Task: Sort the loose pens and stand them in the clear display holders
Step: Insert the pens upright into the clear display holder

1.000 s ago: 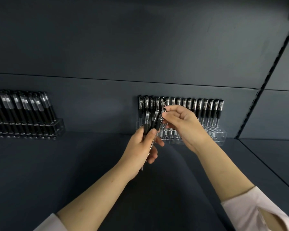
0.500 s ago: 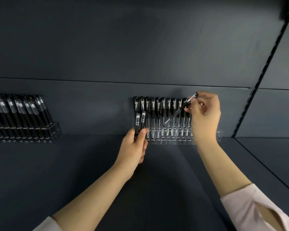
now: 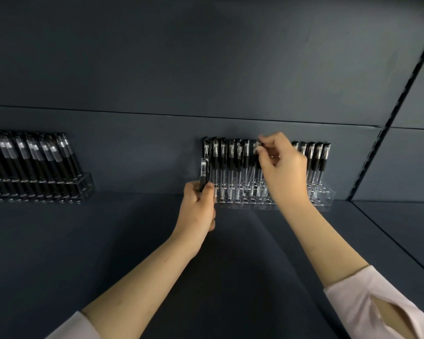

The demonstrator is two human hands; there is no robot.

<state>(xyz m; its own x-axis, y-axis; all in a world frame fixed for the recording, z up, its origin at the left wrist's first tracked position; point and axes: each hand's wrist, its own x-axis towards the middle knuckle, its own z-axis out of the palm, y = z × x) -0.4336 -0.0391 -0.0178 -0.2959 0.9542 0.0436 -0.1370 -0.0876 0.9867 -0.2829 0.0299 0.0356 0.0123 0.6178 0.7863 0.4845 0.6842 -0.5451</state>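
**One pen nearly seated, one waiting**

Head view. The right hand (image 3: 283,172) pinches the cap end of a pen (image 3: 256,148) between thumb and fingertips, with its other fingers loosely curled. Half a second ago that pen slanted high across the row (image 3: 230,155). Now it hangs close to upright among the standing pens, its lower end down by the holes of the holder (image 3: 327,194), just below the hand. I cannot tell whether the tip is already in a hole, because the barrel is clear and the hand hides part of it. I judge the insertion to be in its last stretch, and letting go makes sense only once the pen stands by itself.

The left hand (image 3: 198,209) is wrapped round a spare pen (image 3: 203,171) and sits against the holder's end on its own side. A second ago several pens stuck up from that fist, but only one shows plainly now, so the loose stock looks nearly used up.

Pens stand on both sides of the right hand. Far out beyond the left hand, a second holder (image 3: 83,184) stands packed on the same shelf (image 3: 132,241).
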